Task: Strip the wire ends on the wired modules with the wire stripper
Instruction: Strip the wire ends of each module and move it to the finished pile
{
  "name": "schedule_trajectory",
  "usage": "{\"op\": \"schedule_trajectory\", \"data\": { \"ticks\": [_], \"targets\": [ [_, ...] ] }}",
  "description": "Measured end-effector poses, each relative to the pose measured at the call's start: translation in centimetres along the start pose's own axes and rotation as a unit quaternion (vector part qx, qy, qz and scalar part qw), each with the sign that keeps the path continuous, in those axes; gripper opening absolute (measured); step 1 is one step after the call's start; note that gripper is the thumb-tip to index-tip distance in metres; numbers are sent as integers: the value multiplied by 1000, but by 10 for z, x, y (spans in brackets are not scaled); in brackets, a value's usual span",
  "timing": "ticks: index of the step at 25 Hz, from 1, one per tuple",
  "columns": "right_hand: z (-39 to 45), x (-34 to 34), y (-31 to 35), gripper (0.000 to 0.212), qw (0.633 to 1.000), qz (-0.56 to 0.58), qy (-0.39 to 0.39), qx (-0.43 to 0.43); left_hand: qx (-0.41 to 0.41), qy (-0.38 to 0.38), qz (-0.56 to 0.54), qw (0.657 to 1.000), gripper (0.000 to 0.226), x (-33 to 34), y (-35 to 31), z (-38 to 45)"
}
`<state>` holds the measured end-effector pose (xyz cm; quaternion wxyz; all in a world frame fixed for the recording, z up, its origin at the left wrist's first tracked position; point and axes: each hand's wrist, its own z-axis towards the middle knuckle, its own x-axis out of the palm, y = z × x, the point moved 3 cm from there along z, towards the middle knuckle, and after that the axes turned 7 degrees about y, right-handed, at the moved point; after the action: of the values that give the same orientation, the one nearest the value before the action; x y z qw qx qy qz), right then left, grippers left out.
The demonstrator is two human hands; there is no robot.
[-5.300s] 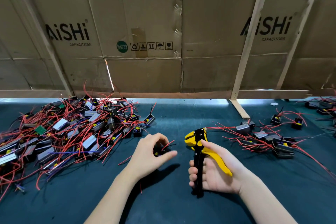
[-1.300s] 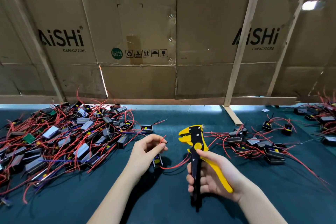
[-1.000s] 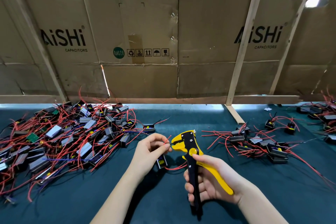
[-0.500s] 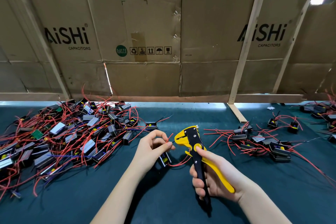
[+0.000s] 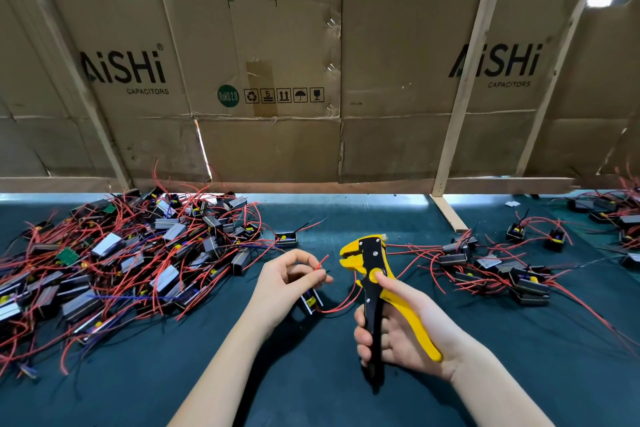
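The wire stripper [image 5: 372, 274] stands near upright at desk centre, long axis running toward the person, its yellow toothed head pointing left, just beside a red wire [image 5: 320, 262]; the right hand [image 5: 398, 329] has its grip clenched round the black and yellow handles, thumb on the pivot; the left hand [image 5: 287, 279] pinches that thin wire, tip up, its small black module [image 5: 310, 300] hanging below the fingers; bare dark green felt desk [image 5: 311, 374] lies open toward the near edge; a tangled heap of boxy modules [image 5: 121, 260] crowds the left, a looser cluster [image 5: 495, 267] the right; a creased cardboard wall [image 5: 311, 80] with wooden battens closes the far edge.
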<state>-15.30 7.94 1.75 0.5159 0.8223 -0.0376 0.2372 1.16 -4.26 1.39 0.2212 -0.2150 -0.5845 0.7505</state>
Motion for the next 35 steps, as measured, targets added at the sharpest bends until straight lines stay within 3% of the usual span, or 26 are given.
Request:
{"op": "schedule_trajectory", "data": {
  "ticks": [11,20,25,29,32,35],
  "targets": [
    [-1,-5,0,55,996,-50,77,19,-8,39,64,997,12,2,4,-3],
    [-1,-5,-1,61,998,-45,39,27,-2,31,97,995,15,-2,3,-3],
    [-1,-6,5,61,998,-31,-49,4,-5,35,118,992,16,-3,5,-2],
    [0,-4,1,58,1000,17,3,-6,-13,34,131,991,14,-2,4,-2],
    [1,-4,-1,54,999,19,29,17,-6,23,228,973,4,-9,2,-3],
    [1,-8,0,49,997,72,2,25,-5,-13,399,917,3,-20,1,-5]
  ]
}}
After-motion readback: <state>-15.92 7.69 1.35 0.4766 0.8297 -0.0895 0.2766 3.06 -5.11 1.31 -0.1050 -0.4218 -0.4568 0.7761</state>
